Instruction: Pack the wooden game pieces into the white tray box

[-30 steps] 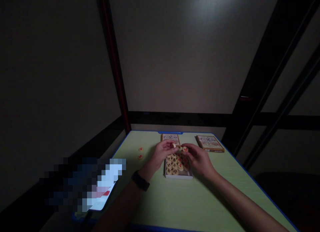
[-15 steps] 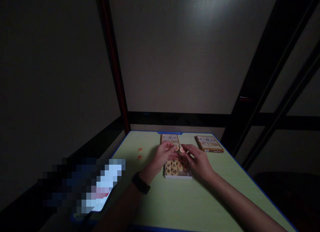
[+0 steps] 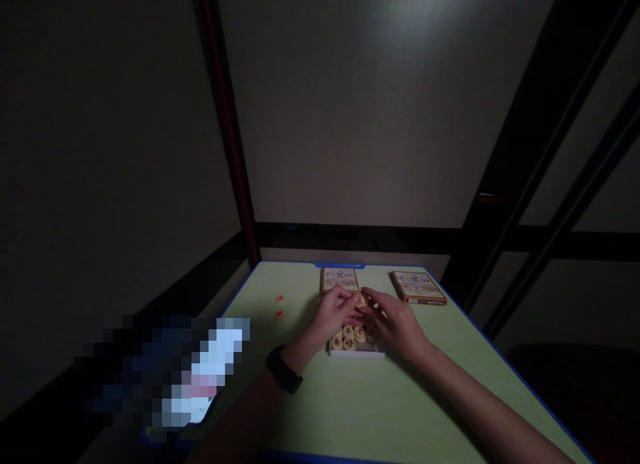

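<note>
While pinching a red-marked disc [image 3: 361, 302] between the fingertips of left hand [image 3: 330, 315] and right hand [image 3: 400, 321] above an open box [image 3: 357, 355], faces a dim wall [image 3: 360, 117] beyond a green, blue-edged table [image 3: 330, 411].

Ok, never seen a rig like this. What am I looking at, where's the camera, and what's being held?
There's no machine: these are a person's bare left hand and right hand. One camera, worn on the head, takes every picture, looking forward and down.

The surface is a pale green table with a blue edge. On it, under the hands, sits a shallow, white-walled open box of round, pale pieces with black or red marks. Two loose red-marked round pieces lie to the left. One flat printed box is behind the hands, another brown-edged printed box to the right.

Both hands' fingertips grip a round, pale piece with a red mark; I can't tell if another is beneath it.
</note>
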Tool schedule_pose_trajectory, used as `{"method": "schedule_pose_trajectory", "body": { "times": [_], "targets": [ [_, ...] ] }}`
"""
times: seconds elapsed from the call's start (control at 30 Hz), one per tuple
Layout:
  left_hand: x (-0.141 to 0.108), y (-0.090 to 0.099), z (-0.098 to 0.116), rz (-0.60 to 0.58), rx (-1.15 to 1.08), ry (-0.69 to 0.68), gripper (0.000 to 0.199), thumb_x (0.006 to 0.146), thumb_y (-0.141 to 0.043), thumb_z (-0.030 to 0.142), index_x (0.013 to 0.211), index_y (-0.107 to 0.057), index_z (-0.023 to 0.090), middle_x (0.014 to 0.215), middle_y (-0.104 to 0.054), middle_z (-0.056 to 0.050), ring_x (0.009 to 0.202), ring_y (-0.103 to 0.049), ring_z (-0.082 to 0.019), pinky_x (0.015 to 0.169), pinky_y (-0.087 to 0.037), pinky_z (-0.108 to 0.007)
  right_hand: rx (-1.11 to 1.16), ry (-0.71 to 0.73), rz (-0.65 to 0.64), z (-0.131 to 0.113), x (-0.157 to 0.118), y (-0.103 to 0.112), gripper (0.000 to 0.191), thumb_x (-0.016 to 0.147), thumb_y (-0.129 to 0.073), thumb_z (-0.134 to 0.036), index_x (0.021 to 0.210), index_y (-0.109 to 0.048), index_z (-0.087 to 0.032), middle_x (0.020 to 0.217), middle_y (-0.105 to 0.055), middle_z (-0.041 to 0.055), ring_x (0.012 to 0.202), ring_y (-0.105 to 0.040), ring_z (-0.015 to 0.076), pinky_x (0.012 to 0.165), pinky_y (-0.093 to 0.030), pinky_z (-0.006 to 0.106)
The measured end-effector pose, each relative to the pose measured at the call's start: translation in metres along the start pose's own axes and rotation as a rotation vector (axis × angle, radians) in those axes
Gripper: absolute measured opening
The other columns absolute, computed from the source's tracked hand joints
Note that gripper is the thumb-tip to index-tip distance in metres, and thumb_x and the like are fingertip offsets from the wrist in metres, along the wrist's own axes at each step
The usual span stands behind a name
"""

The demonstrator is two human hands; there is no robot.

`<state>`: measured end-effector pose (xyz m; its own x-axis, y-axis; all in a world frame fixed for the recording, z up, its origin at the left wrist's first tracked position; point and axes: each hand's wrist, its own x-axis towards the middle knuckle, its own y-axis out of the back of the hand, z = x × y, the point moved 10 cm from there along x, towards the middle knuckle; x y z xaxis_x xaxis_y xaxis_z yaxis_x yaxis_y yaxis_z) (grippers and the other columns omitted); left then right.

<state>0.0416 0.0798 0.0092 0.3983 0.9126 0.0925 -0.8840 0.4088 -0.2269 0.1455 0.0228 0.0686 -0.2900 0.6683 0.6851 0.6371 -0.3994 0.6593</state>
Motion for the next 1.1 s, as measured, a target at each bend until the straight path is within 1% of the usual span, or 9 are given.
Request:
{"method": "schedule_pose_trajectory", "body": {
  "times": [0.1,0.23,0.33,0.43,0.6,0.8,0.93,1.0,1.1],
  "targets": [
    [0.002,0.000,-0.002,0.022,0.002,-0.011,0.046,0.071,-0.079,0.050,0.081,-0.047,0.018,0.074,-0.070,-0.002,0.068,-0.072,-0.017,0.058,-0.058,-0.025,-0.012,0.043,-0.009,-0.008,0.001,0.000,0.028,0.095,-0.046,-0.023,0.116,-0.064,-0.018,0.103,-0.074,0.0128,0.091,-0.070,0.0230,0.080,-0.058,0.036],
    [0.003,-0.002,-0.004,0.017,-0.025,0.014,0.046,0.071,-0.079,0.049,0.084,-0.048,0.018,0.074,-0.071,-0.003,0.066,-0.071,-0.017,0.059,-0.058,-0.026,-0.019,0.005,-0.042,-0.006,0.002,-0.003,0.029,0.093,-0.046,-0.020,0.116,-0.065,-0.019,0.103,-0.074,0.0121,0.091,-0.070,0.0230,0.080,-0.058,0.036],
    [0.001,-0.001,-0.002,0.033,-0.054,0.018,0.044,0.075,-0.076,0.050,0.090,-0.052,0.017,0.076,-0.071,-0.005,0.065,-0.072,-0.017,0.062,-0.058,-0.028,-0.010,-0.010,-0.022,-0.003,0.001,-0.002,0.033,0.091,-0.046,-0.018,0.118,-0.064,-0.019,0.106,-0.074,0.0123,0.093,-0.070,0.0235,0.082,-0.058,0.037],
    [0.000,-0.002,0.001,0.027,-0.038,0.002,0.044,0.078,-0.072,0.053,0.092,-0.061,0.013,0.079,-0.073,-0.008,0.067,-0.072,-0.017,0.065,-0.059,-0.028,0.006,-0.016,-0.011,-0.001,0.001,-0.002,0.033,0.091,-0.047,-0.019,0.119,-0.064,-0.019,0.109,-0.073,0.0127,0.095,-0.070,0.0238,0.083,-0.058,0.038],
    [-0.002,0.000,0.009,0.029,-0.055,-0.058,0.048,0.072,-0.077,0.054,0.088,-0.069,0.009,0.085,-0.074,-0.012,0.071,-0.072,-0.019,0.070,-0.059,-0.030,0.043,-0.052,-0.032,0.001,0.002,-0.003,0.031,0.095,-0.046,-0.024,0.119,-0.064,-0.019,0.111,-0.073,0.0120,0.098,-0.070,0.0229,0.086,-0.056,0.037],
    [-0.006,-0.003,0.009,0.002,-0.088,0.009,0.049,0.068,-0.081,0.050,0.090,-0.070,0.008,0.088,-0.075,-0.014,0.072,-0.072,-0.020,0.072,-0.059,-0.031,0.019,-0.068,-0.062,0.002,0.002,-0.004,0.035,0.092,-0.047,-0.021,0.124,-0.062,-0.018,0.110,-0.073,0.0123,0.096,-0.070,0.0230,0.083,-0.056,0.036],
    [-0.006,-0.005,0.011,-0.001,-0.088,0.006,0.046,0.065,-0.085,0.046,0.089,-0.072,0.009,0.089,-0.075,-0.012,0.072,-0.072,-0.018,0.071,-0.059,-0.029,-0.006,-0.077,-0.095,0.001,0.002,-0.006,0.034,0.094,-0.046,-0.023,0.123,-0.062,-0.016,0.104,-0.073,0.0131,0.091,-0.069,0.0233,0.080,-0.056,0.036],
    [-0.005,-0.003,0.011,0.017,-0.093,-0.010,0.044,0.064,-0.086,0.044,0.087,-0.072,0.009,0.087,-0.074,-0.011,0.071,-0.071,-0.016,0.070,-0.059,-0.028,-0.019,-0.066,-0.080,-0.002,0.002,-0.004,0.033,0.095,-0.047,-0.026,0.123,-0.062,-0.015,0.102,-0.073,0.0136,0.089,-0.069,0.0237,0.080,-0.056,0.036],
    [-0.001,0.000,0.005,0.045,-0.085,-0.004,0.039,0.063,-0.087,0.040,0.083,-0.070,0.010,0.084,-0.074,-0.008,0.069,-0.070,-0.016,0.066,-0.059,-0.026,-0.047,0.000,-0.003,-0.011,0.002,0.002,0.033,0.094,-0.050,-0.026,0.124,-0.060,-0.016,0.102,-0.072,0.0138,0.089,-0.068,0.0246,0.079,-0.056,0.038]
  ]
}}
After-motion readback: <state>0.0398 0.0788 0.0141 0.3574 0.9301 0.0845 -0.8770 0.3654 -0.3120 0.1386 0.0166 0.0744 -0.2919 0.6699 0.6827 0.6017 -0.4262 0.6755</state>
